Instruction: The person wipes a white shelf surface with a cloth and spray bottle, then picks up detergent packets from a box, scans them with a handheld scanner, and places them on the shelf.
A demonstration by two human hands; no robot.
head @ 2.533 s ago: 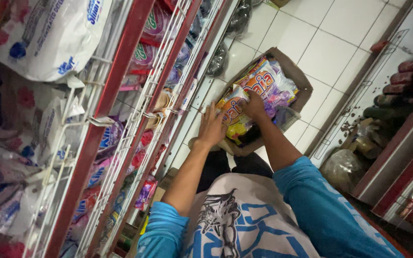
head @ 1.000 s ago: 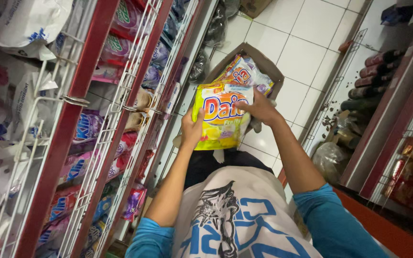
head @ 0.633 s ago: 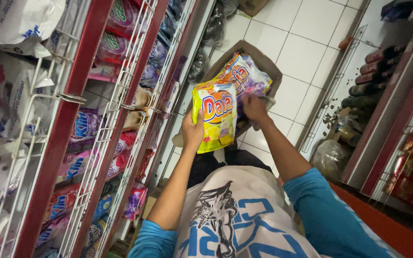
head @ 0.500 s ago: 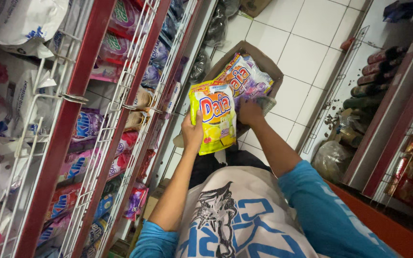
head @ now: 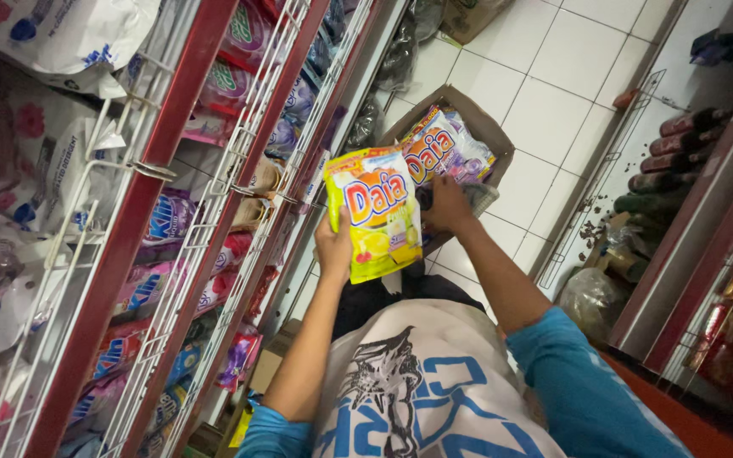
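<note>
My left hand grips a yellow pouch, upright beside the red wire shelf | my right hand reaches into the cardboard box on the tiled floor; its grip hidden, cannot tell.

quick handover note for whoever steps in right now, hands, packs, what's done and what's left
Left hand: grips the yellow detergent pouch by its lower left edge, held up in front of the red wire shelf.
Right hand: down at the cardboard box on the white tiled floor, resting on the pouches inside.
Done: one pouch is out of the box.
Left: that pouch is not yet on the shelf; several pouches remain in the box.
</note>
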